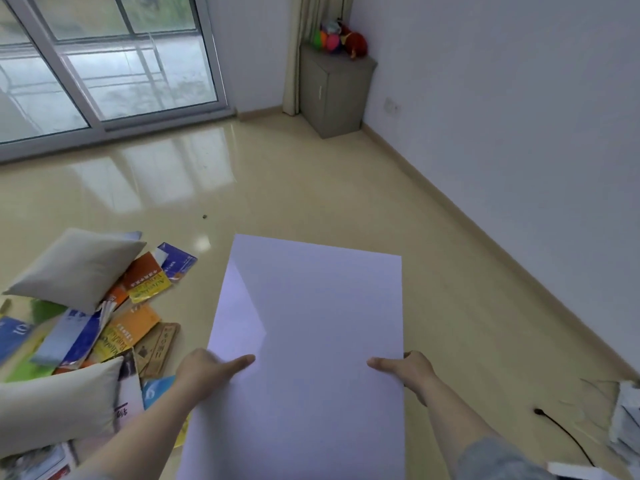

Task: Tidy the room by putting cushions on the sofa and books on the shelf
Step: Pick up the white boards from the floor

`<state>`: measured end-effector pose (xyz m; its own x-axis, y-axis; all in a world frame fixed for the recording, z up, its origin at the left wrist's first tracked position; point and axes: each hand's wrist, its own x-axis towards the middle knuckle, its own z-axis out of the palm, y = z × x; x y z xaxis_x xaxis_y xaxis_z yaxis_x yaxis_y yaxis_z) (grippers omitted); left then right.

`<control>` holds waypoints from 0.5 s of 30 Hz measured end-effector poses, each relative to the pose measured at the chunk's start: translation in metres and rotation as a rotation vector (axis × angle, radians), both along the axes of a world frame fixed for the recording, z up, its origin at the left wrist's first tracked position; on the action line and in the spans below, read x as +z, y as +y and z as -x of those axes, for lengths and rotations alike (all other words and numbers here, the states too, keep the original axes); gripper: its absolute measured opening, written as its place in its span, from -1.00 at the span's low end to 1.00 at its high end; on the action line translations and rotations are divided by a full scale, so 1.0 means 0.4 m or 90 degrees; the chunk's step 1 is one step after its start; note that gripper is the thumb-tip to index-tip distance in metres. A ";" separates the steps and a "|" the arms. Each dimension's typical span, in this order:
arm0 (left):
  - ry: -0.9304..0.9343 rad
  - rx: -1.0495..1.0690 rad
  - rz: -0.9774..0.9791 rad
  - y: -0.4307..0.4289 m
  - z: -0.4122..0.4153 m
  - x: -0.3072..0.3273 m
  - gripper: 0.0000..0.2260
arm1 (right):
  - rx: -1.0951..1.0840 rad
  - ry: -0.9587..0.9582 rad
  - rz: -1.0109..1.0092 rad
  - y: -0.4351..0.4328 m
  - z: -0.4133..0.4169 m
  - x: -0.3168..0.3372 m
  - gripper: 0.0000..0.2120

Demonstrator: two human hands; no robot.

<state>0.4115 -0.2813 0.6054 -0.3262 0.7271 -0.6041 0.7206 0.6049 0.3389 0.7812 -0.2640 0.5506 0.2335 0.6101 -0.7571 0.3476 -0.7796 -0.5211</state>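
A large white sheet (pixel 311 323) is held flat in front of me, over the floor. My left hand (pixel 207 370) grips its left edge, thumb lying on top. My right hand (pixel 408 372) grips the right edge the same way. On the floor at the left lies a heap of several colourful books (pixel 128 327). One beige cushion (pixel 76 268) rests on top of that heap. A second beige cushion (pixel 59 407) lies at the lower left, partly over the books. No sofa or shelf is in view.
A grey cabinet (pixel 334 95) with soft toys (pixel 341 38) on top stands in the far corner by a curtain. Sliding glass doors (pixel 104 64) fill the far left. A black cable (pixel 564 434) and crumpled paper (pixel 627 417) lie at the lower right by the wall.
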 end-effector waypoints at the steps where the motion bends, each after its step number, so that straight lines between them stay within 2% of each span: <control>1: -0.012 0.008 -0.005 0.049 0.012 -0.016 -0.39 | 0.004 -0.002 -0.001 0.057 0.012 -0.001 0.25; 7: -0.030 -0.010 0.002 0.295 0.064 -0.012 -0.40 | -0.001 -0.014 -0.017 0.307 0.074 0.053 0.21; 8: -0.028 -0.014 0.004 0.337 0.076 -0.007 -0.41 | 0.002 -0.013 -0.019 0.352 0.092 0.068 0.16; 11: -0.011 -0.029 0.038 0.466 0.134 -0.005 -0.42 | 0.039 -0.005 -0.016 0.507 0.161 0.110 -0.19; 12: -0.006 -0.039 0.043 0.487 0.147 -0.004 -0.42 | 0.049 -0.014 -0.020 0.547 0.179 0.120 -0.20; 15: -0.018 -0.032 0.068 0.572 0.203 -0.010 -0.43 | 0.094 -0.048 -0.021 0.683 0.223 0.086 0.22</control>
<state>0.3303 -0.0527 0.6015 -0.2732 0.6726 -0.6878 0.7416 0.6026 0.2948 0.6918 0.0090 0.5848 0.1950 0.6662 -0.7198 0.4962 -0.7001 -0.5135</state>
